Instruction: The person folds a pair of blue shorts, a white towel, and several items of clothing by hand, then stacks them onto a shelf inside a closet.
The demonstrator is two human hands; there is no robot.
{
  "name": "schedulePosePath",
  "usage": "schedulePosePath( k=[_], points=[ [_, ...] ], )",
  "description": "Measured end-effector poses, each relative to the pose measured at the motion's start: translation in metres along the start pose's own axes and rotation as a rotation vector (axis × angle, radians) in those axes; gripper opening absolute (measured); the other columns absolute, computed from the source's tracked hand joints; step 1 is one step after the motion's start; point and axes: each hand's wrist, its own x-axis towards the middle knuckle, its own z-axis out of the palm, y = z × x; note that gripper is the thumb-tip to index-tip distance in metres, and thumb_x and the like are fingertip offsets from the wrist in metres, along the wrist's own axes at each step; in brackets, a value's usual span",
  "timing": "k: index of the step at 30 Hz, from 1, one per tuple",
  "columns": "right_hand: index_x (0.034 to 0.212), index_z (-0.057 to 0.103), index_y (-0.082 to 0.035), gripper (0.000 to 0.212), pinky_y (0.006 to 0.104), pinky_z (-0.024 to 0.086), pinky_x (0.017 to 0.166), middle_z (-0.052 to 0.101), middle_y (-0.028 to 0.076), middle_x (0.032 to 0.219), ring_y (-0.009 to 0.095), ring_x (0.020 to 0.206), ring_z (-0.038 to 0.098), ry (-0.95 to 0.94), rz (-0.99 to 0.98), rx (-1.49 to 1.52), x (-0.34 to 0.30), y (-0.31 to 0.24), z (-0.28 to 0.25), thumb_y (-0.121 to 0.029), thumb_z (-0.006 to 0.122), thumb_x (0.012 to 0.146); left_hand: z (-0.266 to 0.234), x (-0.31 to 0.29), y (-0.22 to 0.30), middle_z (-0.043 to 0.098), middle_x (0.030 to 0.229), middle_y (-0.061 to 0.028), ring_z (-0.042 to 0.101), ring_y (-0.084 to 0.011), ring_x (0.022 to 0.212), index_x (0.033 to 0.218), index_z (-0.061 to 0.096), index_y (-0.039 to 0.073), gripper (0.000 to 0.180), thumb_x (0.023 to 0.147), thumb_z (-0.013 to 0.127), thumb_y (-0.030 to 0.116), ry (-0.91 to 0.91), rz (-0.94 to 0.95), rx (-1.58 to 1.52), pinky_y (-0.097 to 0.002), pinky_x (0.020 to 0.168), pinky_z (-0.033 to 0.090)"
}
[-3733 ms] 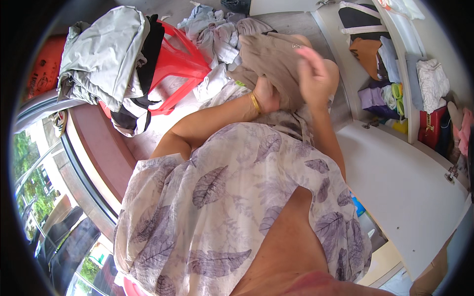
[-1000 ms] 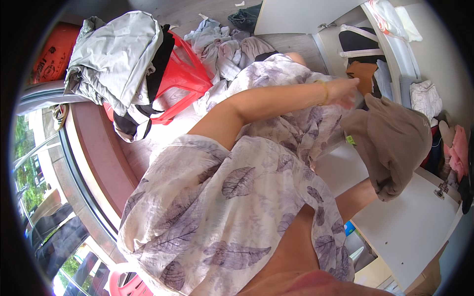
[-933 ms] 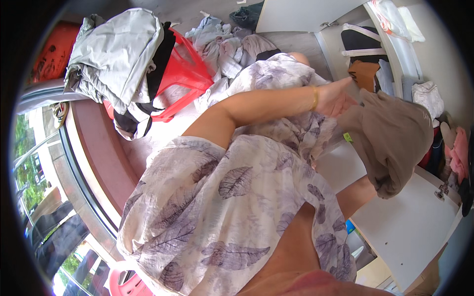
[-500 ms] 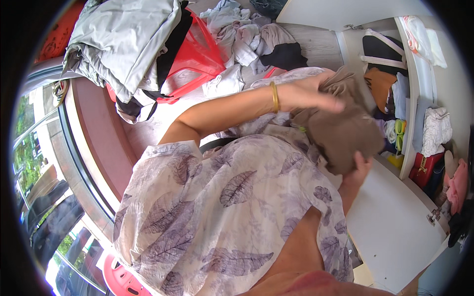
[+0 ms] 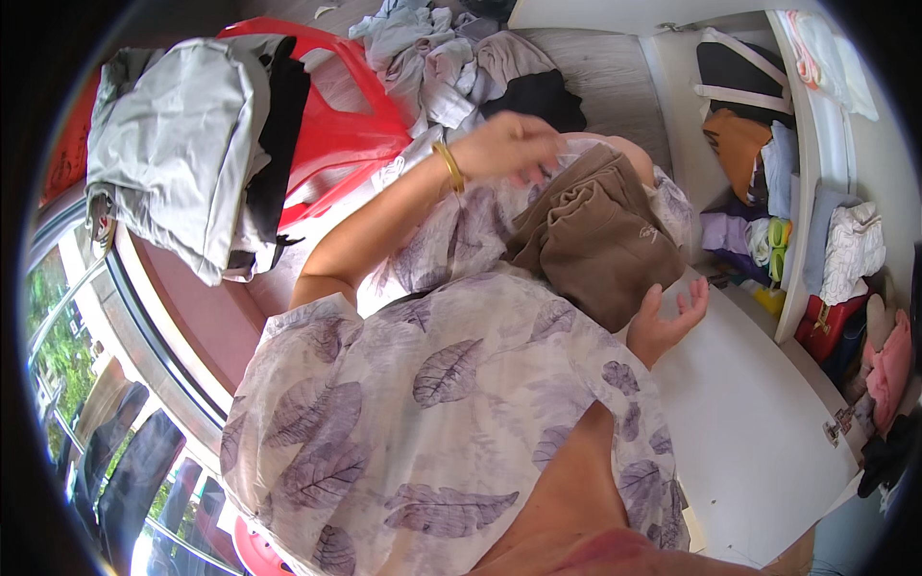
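A folded brown garment [image 5: 610, 245] lies across my lap, with small light stitching near its right edge. My left hand [image 5: 507, 149], with a gold bangle [image 5: 448, 166] at the wrist, is raised just beyond the garment's far left side; its fingers are loosely bent, slightly blurred, and hold nothing. Beside the garment's near right edge, my right hand [image 5: 667, 324] is turned up with its fingers apart and empty. Whether the right palm brushes the cloth is hard to see.
Grey folded clothes [image 5: 182, 144] are piled at the left beside a red plastic bag [image 5: 360, 125]. Loose clothes [image 5: 432, 72] lie on the floor ahead. At the right, a cabinet with open white doors [image 5: 759, 413] holds clothes and a red case [image 5: 821, 322].
Both hands have let go of the brown garment, which now rests folded on my lap. My left hand has moved left, away from it. The view has shifted slightly.
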Motion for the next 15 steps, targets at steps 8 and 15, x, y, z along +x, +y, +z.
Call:
schedulePosePath(
  k=[8,15],
  points=[
    [0.129,0.048,-0.016,0.057,0.0540,0.026,0.097,0.038,0.008,0.139,0.037,0.128,0.031,-0.341,-0.533,-0.509,0.028,0.005,0.032,-0.029,0.053,0.074,-0.099,0.184,-0.119,0.053,0.118,-0.0253,0.051,-0.0360,0.113,0.119,0.048,-0.003,0.071,0.069,0.067,0.043,0.496,-0.124,0.812,-0.0381,0.093,0.041],
    [0.128,0.050,-0.019,0.058,0.0541,0.027,0.092,0.042,0.004,0.137,0.034,0.127,0.032,-0.304,-0.463,-0.452,0.033,0.005,0.034,-0.029,0.056,0.070,-0.105,0.222,-0.158,0.056,0.115,-0.0200,0.055,-0.0333,0.107,0.113,0.053,0.003,0.067,0.062,0.073,0.042,0.524,-0.292,0.930,-0.0385,0.092,0.043]
  ],
)
